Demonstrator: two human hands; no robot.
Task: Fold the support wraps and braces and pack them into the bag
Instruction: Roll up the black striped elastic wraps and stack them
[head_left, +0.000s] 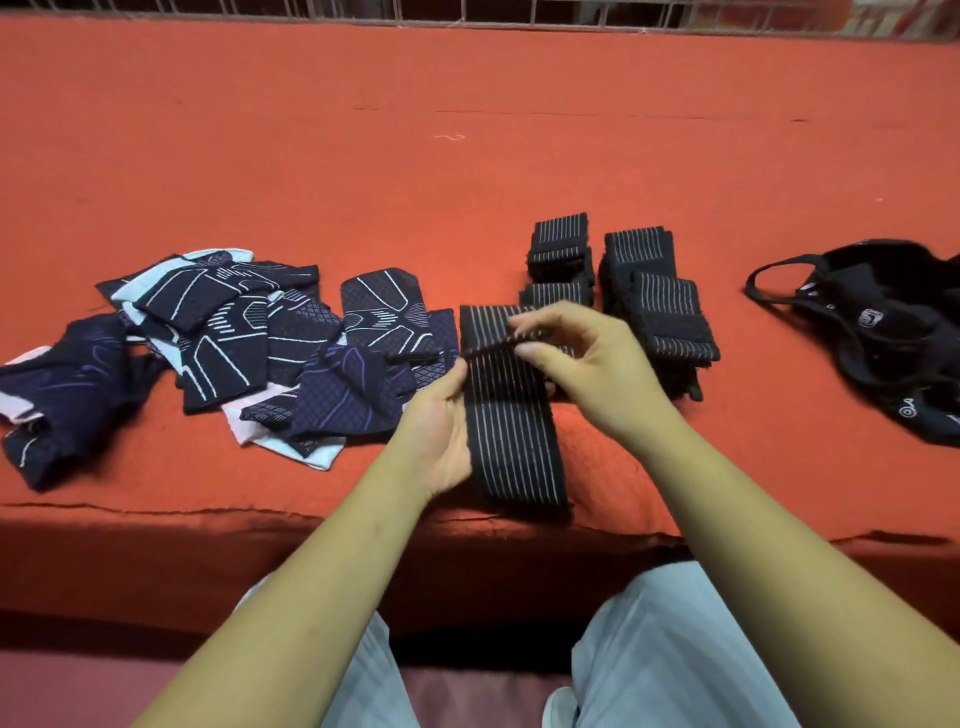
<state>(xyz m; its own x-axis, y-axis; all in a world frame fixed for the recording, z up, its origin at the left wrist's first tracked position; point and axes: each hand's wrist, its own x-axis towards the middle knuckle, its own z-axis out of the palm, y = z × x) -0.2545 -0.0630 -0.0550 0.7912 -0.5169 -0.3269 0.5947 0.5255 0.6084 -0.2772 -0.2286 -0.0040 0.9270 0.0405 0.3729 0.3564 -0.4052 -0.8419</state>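
Surface, head view: orange-red cloth platform (467, 156) with a wire railing (467, 10) along its far edge. The person sits at the near edge, pale trousers (675, 649) showing below.
Item in work: striped wrap (511, 431), laid lengthwise from the near edge toward the middle, its far end lifted and turned back on itself.
Left hand (441, 426): grasps the wrap's left edge, thumb on top, fingers beneath.
Right hand (582, 364): pinches the raised fold between thumb and fingertips.
Done: folded striped stacks (660, 306), several pieces touching one another, sit just beyond the right hand.
Pending, wraps: the piece in hand is judged to be at an early fold.
Pending, braces: patterned braces (234, 332) lie in a loose overlapping heap at the left, and none looks neatly folded.
Bag (893, 332): black and slumped at the far right, apart from the stacks. Its contents cannot be told.
Progress estimate: about midway through folding; packing appears not yet begun.
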